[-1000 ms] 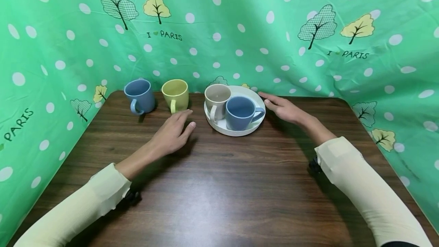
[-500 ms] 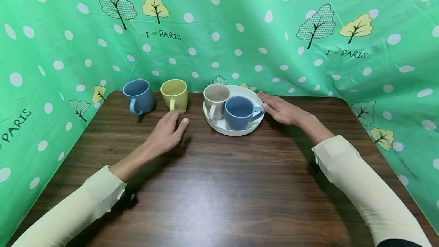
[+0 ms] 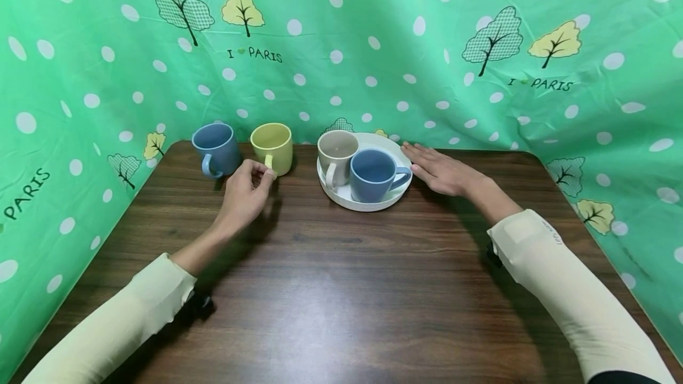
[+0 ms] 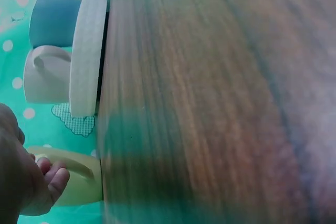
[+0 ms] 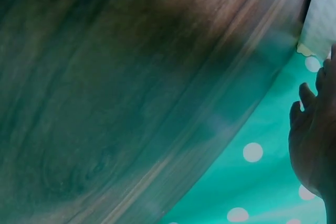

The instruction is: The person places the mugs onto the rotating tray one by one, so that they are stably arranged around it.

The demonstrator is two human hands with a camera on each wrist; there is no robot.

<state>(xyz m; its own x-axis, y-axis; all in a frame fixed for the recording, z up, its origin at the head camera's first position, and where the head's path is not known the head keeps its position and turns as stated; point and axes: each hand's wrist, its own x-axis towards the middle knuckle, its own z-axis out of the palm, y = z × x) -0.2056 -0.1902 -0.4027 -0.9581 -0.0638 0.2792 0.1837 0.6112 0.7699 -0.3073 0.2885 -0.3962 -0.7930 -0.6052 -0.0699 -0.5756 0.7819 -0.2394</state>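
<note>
Left hand (image 3: 244, 195) pinched yellow mug's handle (image 3: 268, 161), we read “PARIS” (image 3: 265, 56) at eleven, right hand (image 3: 447, 173) straight-fingered, two o'clock off white plate (image 3: 363, 207)

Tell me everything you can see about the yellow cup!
The yellow cup has a round, open rim, narrows a little toward its base and has one curved handle of the same color. It looks smooth, maybe ceramic or hard plastic. It stands upright on the dark wooden table, between a lone blue cup and the white tray, touching neither. The person's left hand pinches its handle.
</note>
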